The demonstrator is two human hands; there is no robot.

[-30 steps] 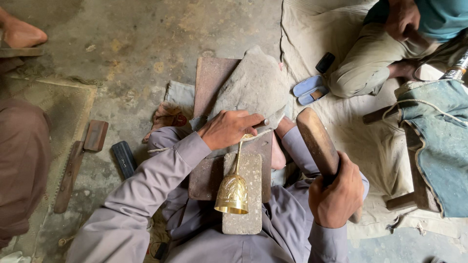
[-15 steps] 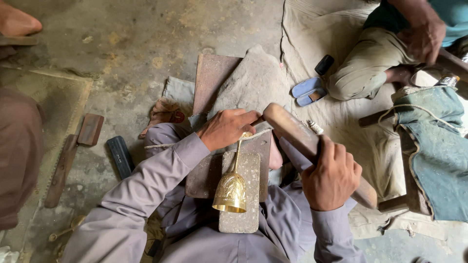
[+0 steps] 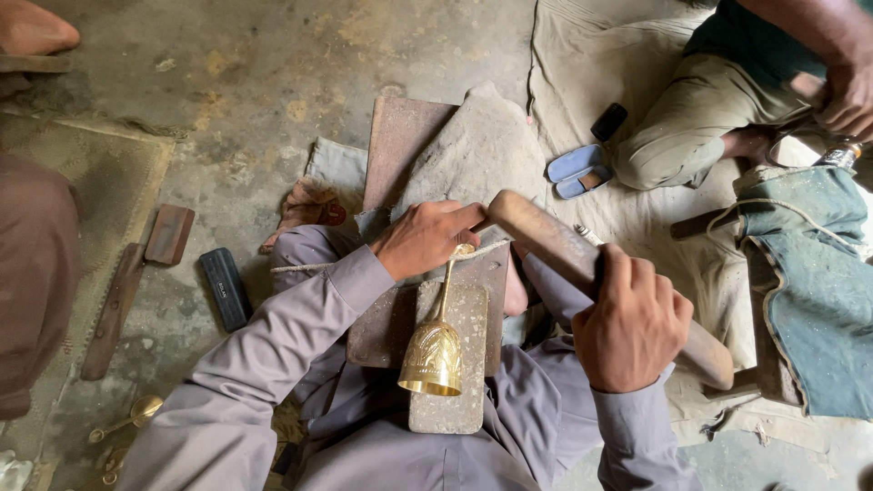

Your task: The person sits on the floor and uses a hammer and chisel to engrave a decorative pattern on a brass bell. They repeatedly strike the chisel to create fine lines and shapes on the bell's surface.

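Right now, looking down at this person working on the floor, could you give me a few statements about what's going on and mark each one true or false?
1. The right hand grips a thick wooden club. True.
2. The brass goblet stands upright on its foot. False: it lies on its side on a flat slab, its open mouth towards the wearer.
3. The left hand rests at the stem end of the goblet. True.
4. A pair of blue slippers lies on the cloth beside a seated person's leg. True.
5. The club is lying on the floor, untouched. False: it is held, its far end beside the left hand's fingers.
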